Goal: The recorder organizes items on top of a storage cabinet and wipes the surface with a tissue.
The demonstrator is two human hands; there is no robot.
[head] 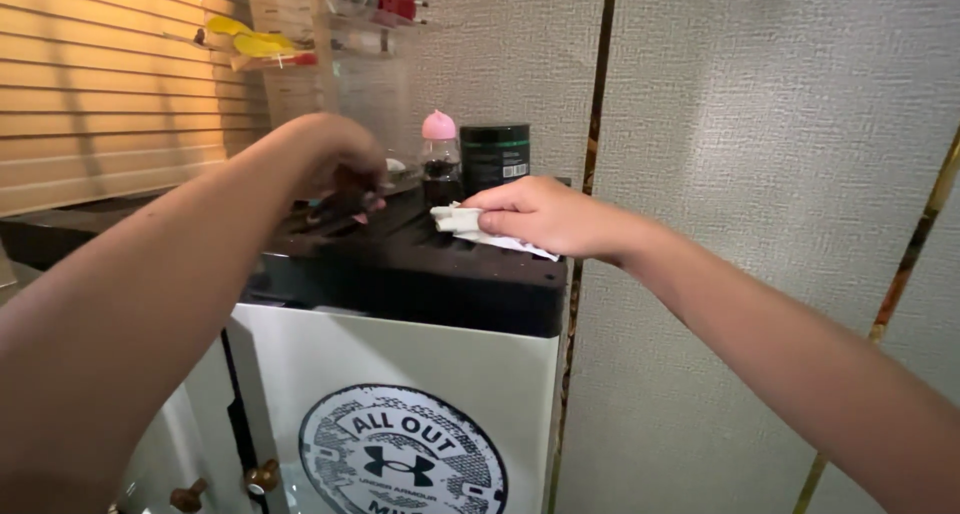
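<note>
My right hand [545,217] presses a crumpled white cloth [470,227] onto the black top [420,264] of a white cabinet. My left hand [335,159] is curled over small dark objects [340,214] further back on the same top; what its fingers hold is hidden. A small dark bottle with a pink cap [439,159] and a black round tub [495,157] stand at the back of the top, just beyond my right hand.
The cabinet's white front [400,374] carries a round black emblem. A textured grey wall [780,174] with gold strips rises on the right. Slatted wall panels [100,94] and a clear shelf with yellow items [250,46] are at the back left.
</note>
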